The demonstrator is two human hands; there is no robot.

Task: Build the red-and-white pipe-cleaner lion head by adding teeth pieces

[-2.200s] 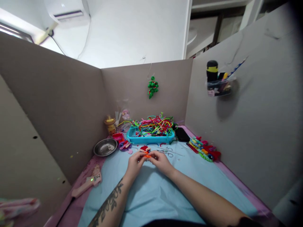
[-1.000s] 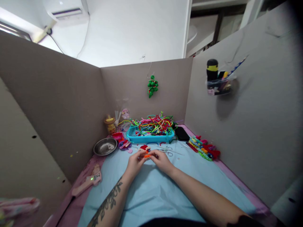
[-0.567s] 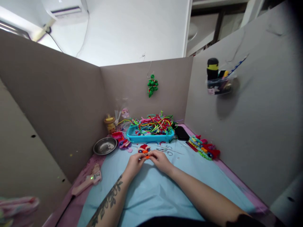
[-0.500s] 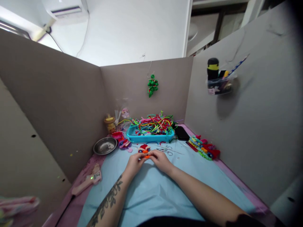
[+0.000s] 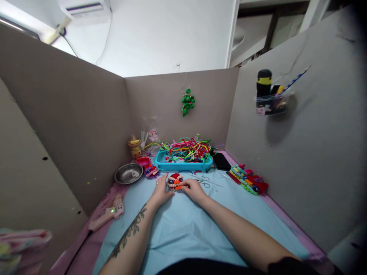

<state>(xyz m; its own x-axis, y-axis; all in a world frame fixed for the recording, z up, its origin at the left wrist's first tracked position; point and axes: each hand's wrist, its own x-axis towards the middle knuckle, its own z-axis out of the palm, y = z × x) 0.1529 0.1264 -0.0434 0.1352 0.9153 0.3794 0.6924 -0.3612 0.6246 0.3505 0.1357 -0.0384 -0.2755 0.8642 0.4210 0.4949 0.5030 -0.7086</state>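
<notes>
A small red, white and orange pipe-cleaner figure lies on the light blue sheet just in front of me. My left hand touches its left side, one finger stretched up beside it and the others curled. My right hand pinches the figure's orange lower part from the right. A turquoise tray heaped with coloured pipe cleaners stands just behind the figure.
Scissors lie right of my hands. A metal bowl, a pink glue gun, a small jar, a black phone and finished colourful figures ring the sheet. Cardboard walls enclose three sides; a green ornament hangs on the back one.
Both hands have shifted slightly forward toward the tray with the figure. My left hand has loosened and now rests beside the figure with one finger extended. The view has tilted a little.
</notes>
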